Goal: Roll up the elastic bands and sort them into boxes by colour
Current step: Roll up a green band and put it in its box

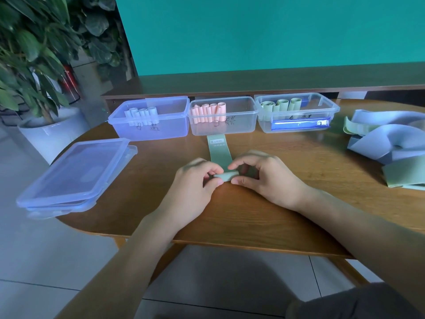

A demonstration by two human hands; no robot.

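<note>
Centrally, green band roll between both hands, boxes beyond.

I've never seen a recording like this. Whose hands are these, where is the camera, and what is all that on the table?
There is no machine here: a person wears a camera on the head, looking down at their own arms. The left hand and right hand pinch the rolled end of a green elastic band; the rest lies flat on the wooden table. Behind stand three clear boxes: left box with pale rolls, middle box with pink rolls, right box with green rolls. Stacked lids lie left; loose bands are piled right.
</note>
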